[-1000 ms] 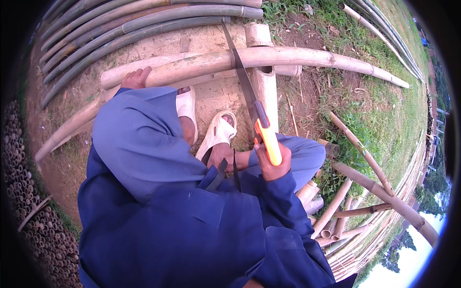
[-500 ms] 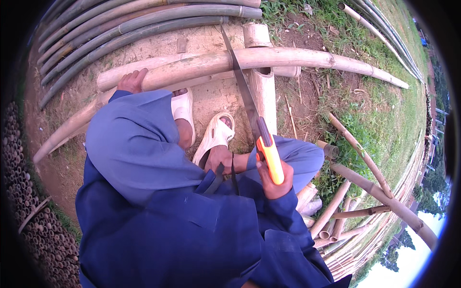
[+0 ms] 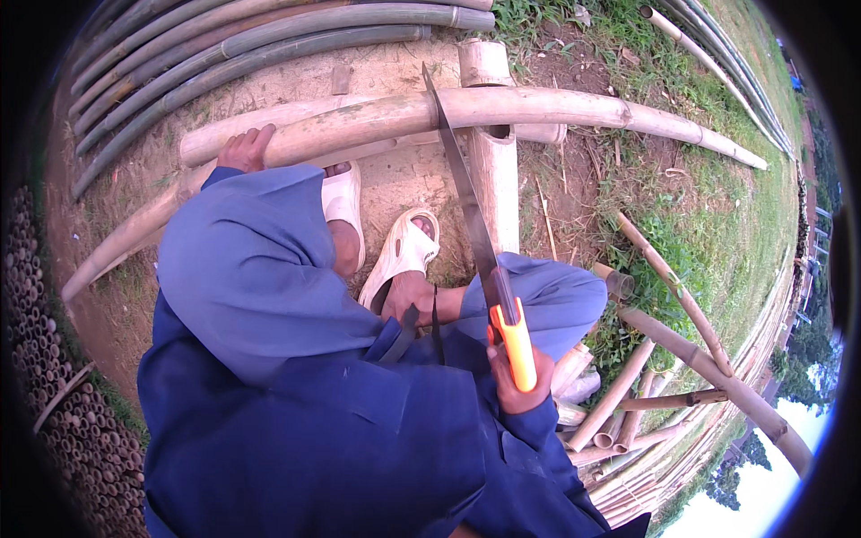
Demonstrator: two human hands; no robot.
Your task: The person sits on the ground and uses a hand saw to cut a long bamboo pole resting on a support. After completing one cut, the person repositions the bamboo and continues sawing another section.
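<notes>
My right hand [image 3: 523, 381] is closed round the orange handle of a hand saw [image 3: 471, 211]. Its long dark blade runs up and away, crossing a pale bamboo pole [image 3: 547, 106] with the tip beyond the pole. Whether the teeth have cut into the bamboo I cannot tell. On the left, my left hand [image 3: 247, 149] wraps over the same pole near its end, fingers curled on top. Under the pole lie more bamboo pieces, one an upright-running thick length [image 3: 493, 188] with an open end.
Several long green-grey bamboo poles [image 3: 269, 49] lie at the far left. My feet in pale sandals [image 3: 404, 251] stand below the pole. Cut bamboo ends [image 3: 76, 430] are stacked at the left; a bamboo frame [image 3: 717, 377] leans at the right over grass.
My right hand has drawn the saw back toward my body, down and slightly right, so less blade sticks out beyond the pole. My left hand stays on the pole.
</notes>
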